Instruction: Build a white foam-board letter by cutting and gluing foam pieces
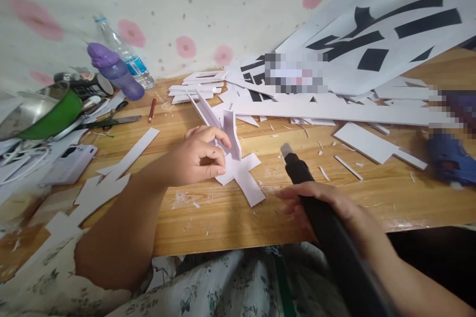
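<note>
My left hand [199, 158] has its fingers curled and pinches a folded white foam-board piece [238, 168], cross-shaped, with flaps standing up, on the wooden table [223, 218]. My right hand [327, 205] is blurred and wrapped round a long black tool [316, 203]. The tool's pale tip [286, 149] points at the table just right of the white piece, a short gap away.
White cut-out strips [111, 173] lie at left, more offcuts and large black-printed sheets [372, 39] at back right. A green-rimmed metal bowl [40, 114], purple bottle [115, 72], clear water bottle [126, 54], scissors [111, 119], red pencil [151, 109] and white phone-like device [69, 163] sit at left. A blue tool [449, 158] lies far right.
</note>
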A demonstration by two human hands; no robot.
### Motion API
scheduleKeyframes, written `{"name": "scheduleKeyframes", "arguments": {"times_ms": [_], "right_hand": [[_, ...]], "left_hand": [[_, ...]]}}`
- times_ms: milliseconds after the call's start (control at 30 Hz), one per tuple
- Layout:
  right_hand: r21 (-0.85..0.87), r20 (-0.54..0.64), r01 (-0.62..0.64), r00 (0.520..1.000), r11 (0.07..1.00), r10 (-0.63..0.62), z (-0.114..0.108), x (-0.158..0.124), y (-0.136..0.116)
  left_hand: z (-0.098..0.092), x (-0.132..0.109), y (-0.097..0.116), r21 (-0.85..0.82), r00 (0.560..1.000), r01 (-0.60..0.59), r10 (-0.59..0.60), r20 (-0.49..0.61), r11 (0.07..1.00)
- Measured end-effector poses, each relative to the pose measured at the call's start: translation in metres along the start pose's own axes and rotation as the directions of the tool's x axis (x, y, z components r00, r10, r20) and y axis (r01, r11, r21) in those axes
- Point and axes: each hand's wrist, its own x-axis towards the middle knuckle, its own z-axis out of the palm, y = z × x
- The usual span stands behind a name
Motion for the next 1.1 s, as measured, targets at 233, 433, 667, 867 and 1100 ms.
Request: {"name": "scheduleKeyframes", "arguments": {"times_ms": [233,433,667,867,1100], "right_hand": [[0.513,0.299,-0.219,0.952,0.830,0.066,0.012,0.001,-0.021],[0.687,0.191,-0.333,0.941,0.646,0.281,0.022,0.009,-0.022],[0.787,0.403,-0.499,0.861,0.362,0.311,0.033,0.019,-0.026],[0.799,0.379,-0.476,0.873,0.368,0.305,0.042,0.027,-0.024],[0.733,0.366,-0.460,0.888,0.501,0.280,0.045,0.031,-0.021]], "left_hand": [[0.000,0.001,0.001,0.006,1.000,0.009,-0.009,0.004,1.000],[0.000,0.001,0.000,0.010,1.000,0.000,0.000,0.003,1.000],[-0.001,0.001,-0.001,0.033,1.000,-0.022,0.021,0.008,0.999],[-0.001,0.002,-0.002,0.035,0.999,-0.029,0.029,0.017,0.999],[-0.001,0.002,0.000,0.030,1.000,-0.030,0.030,-0.006,0.999]]}}
